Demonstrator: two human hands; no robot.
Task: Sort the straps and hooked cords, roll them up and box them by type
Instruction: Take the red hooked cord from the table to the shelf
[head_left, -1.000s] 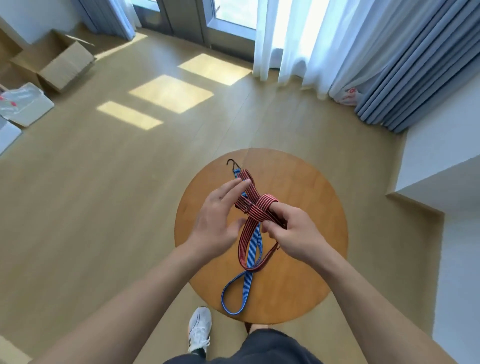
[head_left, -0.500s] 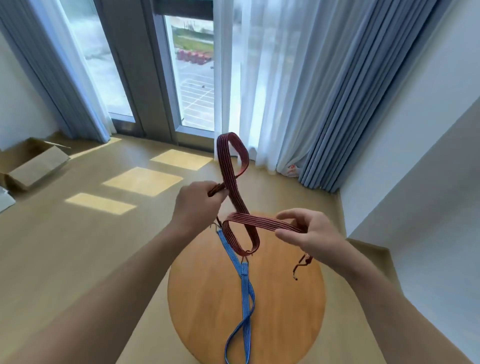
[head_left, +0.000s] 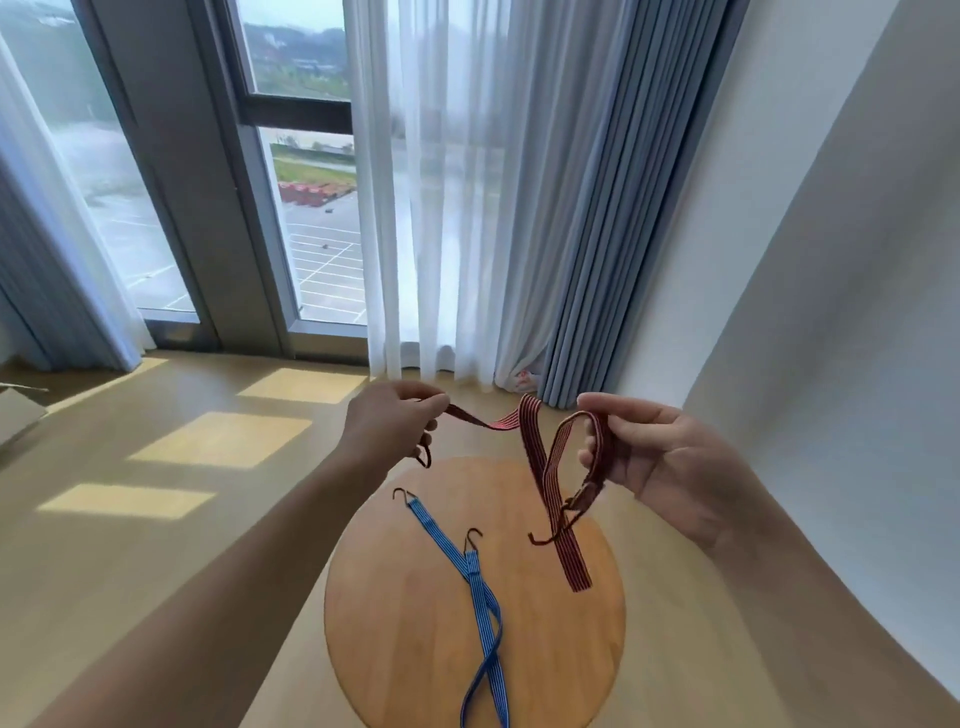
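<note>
Round wooden counter (head_left: 405, 623) on light wood floor (head_left: 130, 561), sun patches. Tall window (head_left: 311, 218), white sheer curtain (head_left: 431, 208), blue-grey drapes (head_left: 587, 234), white wall (head_left: 831, 260) right. Cardboard box (head_left: 13, 413) left edge.

- Left hand (head_left: 392, 418) pinched one end of the red striped cord (head_left: 540, 467), fingers curled; a dark hook hung just below that hand.
- Right hand (head_left: 660, 457) held a loop of the same cord between thumb and fingers.
- Cord sagged between the hands, crossed itself and hung over the round wooden table (head_left: 571, 649); second hook dangled near the loose end.
- Blue striped cord (head_left: 478, 587) lay on the table, folded double, both hooks at the far end, well apart from the hands.
- Behind: window (head_left: 311, 208), white sheer curtain (head_left: 431, 208), blue-grey drapes (head_left: 597, 234), wood floor (head_left: 156, 519) with sun patches.
- Cardboard box (head_left: 15, 413) edge at far left.
</note>
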